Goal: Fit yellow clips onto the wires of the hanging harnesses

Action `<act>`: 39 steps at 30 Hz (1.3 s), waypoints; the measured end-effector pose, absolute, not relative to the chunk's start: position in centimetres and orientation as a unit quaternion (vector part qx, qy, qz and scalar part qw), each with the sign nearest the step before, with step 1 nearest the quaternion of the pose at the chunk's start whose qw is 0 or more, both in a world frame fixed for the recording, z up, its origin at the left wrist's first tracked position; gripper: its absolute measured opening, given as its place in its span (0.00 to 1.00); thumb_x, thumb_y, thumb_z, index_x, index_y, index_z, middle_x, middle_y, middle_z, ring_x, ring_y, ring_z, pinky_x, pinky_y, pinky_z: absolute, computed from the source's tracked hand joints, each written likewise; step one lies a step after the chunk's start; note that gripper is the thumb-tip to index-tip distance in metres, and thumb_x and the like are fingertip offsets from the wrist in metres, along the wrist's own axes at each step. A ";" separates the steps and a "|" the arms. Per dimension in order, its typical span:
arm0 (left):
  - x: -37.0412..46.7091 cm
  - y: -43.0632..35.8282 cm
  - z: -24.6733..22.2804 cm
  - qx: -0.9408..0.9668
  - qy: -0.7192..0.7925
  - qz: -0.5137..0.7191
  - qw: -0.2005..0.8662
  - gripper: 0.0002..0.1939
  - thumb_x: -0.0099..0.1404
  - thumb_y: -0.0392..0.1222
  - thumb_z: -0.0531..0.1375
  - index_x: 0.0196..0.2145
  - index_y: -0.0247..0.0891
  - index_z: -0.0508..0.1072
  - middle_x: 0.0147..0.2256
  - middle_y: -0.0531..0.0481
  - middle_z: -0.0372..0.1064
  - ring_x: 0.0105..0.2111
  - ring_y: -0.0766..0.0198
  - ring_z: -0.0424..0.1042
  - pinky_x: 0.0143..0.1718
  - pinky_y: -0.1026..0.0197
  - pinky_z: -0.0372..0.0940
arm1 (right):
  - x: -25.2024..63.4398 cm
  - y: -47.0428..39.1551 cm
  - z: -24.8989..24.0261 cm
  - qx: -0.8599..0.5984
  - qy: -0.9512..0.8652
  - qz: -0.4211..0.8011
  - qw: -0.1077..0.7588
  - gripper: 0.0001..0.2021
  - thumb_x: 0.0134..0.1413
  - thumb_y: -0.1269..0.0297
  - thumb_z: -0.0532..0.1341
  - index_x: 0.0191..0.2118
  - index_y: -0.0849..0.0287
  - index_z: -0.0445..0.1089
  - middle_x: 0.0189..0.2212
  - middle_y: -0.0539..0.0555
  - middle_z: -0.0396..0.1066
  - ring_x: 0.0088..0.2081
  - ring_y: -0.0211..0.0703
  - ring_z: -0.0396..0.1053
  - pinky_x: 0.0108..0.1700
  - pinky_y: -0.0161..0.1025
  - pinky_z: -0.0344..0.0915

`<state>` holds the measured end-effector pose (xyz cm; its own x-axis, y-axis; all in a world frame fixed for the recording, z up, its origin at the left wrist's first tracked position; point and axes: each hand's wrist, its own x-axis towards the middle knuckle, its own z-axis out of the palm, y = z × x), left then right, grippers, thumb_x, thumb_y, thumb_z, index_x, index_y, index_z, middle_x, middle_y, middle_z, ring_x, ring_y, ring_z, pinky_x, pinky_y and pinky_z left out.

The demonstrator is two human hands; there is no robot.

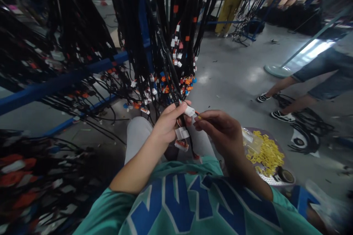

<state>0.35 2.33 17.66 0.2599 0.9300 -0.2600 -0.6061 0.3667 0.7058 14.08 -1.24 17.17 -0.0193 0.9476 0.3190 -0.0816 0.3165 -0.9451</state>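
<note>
My left hand (171,120) is closed on a white plug connector (189,111) at the end of a black wire harness (172,69). My right hand (220,126) pinches a small yellow piece (199,116) close to the connector's right side, by a thin orange-red wire; whether the two touch I cannot tell. Below my left hand hang a white tag (182,133) and another white connector (182,145) with orange-red wires. Parts of my left fingers are hidden behind the connector and cables.
Bundles of black harnesses with coloured connectors (165,84) hang ahead and to the left on a blue frame (63,77). At right stands a basket (289,176) holding yellow clips (266,152), a plastic bag and a tape roll (286,175). Two people stand farther off, one near a pole (300,49).
</note>
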 end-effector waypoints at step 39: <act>1.1 1.0 18.9 0.300 0.375 0.494 0.725 0.20 0.49 0.51 0.68 0.32 0.36 0.68 0.17 0.57 0.63 0.14 0.72 0.62 0.16 0.70 0.56 | 13.6 -0.6 16.9 -0.386 -0.653 0.256 0.599 0.04 0.48 0.71 0.65 0.28 0.55 0.72 0.27 0.48 0.69 0.29 0.36 0.66 0.31 0.35 0.62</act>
